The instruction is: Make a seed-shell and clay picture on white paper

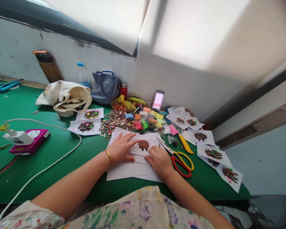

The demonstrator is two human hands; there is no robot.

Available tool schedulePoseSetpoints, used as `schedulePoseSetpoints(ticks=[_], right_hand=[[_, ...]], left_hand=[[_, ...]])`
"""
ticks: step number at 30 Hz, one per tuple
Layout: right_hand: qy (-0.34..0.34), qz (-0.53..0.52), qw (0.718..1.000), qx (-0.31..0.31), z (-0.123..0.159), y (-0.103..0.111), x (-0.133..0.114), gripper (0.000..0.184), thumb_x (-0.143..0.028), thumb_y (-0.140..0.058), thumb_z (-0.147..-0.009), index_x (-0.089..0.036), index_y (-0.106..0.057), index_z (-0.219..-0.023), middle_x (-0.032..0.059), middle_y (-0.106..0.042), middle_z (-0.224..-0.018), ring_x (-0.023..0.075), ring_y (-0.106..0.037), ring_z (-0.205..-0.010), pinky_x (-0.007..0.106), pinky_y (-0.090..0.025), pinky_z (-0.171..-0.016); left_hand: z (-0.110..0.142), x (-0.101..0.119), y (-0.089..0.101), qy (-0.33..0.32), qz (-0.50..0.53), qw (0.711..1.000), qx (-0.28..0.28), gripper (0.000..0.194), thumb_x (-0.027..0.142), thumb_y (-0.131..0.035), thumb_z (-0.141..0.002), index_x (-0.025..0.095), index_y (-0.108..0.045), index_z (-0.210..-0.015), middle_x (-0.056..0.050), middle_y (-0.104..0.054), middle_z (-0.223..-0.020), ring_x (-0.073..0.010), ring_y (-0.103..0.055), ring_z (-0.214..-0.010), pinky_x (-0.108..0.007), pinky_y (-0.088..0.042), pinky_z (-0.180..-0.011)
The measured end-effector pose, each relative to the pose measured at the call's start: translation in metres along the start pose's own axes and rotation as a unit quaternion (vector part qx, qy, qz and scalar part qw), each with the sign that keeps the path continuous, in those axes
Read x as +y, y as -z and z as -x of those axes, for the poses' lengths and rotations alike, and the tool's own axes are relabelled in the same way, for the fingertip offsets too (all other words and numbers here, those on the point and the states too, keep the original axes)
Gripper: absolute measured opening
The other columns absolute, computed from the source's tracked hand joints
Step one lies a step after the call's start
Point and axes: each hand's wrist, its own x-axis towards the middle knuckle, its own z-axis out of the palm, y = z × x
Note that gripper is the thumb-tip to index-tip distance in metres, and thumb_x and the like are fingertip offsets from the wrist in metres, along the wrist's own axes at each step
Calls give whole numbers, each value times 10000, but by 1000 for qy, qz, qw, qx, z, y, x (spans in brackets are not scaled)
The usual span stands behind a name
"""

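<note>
A small white card bearing a flat brown hedgehog shape with short dark legs lies on a stack of white paper in front of me. My left hand rests on the paper at the card's left side, fingers spread and palm down. At the card's right edge is my right hand, its fingers curled and closed; whatever is between them is hidden. Just right of that hand lie scissors with red and yellow handles, blades partly under its reach. Sunflower seeds are heaped beyond the paper.
Bagged coloured clay, a yellow cutter and a propped phone stand beyond. Seed-covered hedgehog cards line the right edge; others lie left. A white cable curves from a charger. Bags sit behind.
</note>
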Motion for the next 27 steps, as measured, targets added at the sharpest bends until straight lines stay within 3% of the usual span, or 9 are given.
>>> schedulePoseSetpoints(ticks=[6,11,16,22,27], right_hand=[[-59,-8,998,24,8,-1,6,216,-394,-625,-878,-187,-581,-920,88,-576,-1049,215,-566,-861,320,-413,-746],[-44,-31,999,6,-6,9,12,274,-447,-634,-861,-183,-586,-913,77,-584,-1002,213,-563,-875,310,-416,-752],[-54,-28,998,20,-63,17,13,349,-488,-485,-938,-180,-616,-1040,92,-624,-1021,229,-556,-995,315,-403,-853],[-158,7,985,-71,-147,-1,3,548,-609,-394,-923,-147,-680,-997,152,-659,-1036,284,-611,-980,354,-452,-803],[-196,-29,977,-83,-163,-7,4,509,-593,-459,-887,-156,-700,-985,155,-688,-1019,279,-640,-940,340,-459,-761]], left_hand=[[1,2,-2,23,1,1000,-3,884,583,-734,-682,311,-366,-1438,-149,-288,-1555,-336,-359,-1375,-590,-162,-1132],[2,9,-2,41,-8,999,1,885,602,-711,-695,322,-344,-1450,-142,-277,-1562,-351,-398,-1343,-625,-152,-1119],[1,10,-3,45,-14,999,7,914,618,-719,-673,307,-353,-1450,-150,-274,-1562,-367,-394,-1341,-645,-135,-1113],[0,8,-4,37,-17,999,6,927,638,-711,-670,280,-363,-1451,-153,-311,-1545,-366,-403,-1332,-650,-96,-1119],[0,6,-4,29,-11,999,29,863,649,-679,-703,271,-401,-1428,-156,-398,-1494,-350,-406,-1332,-642,-84,-1127]])
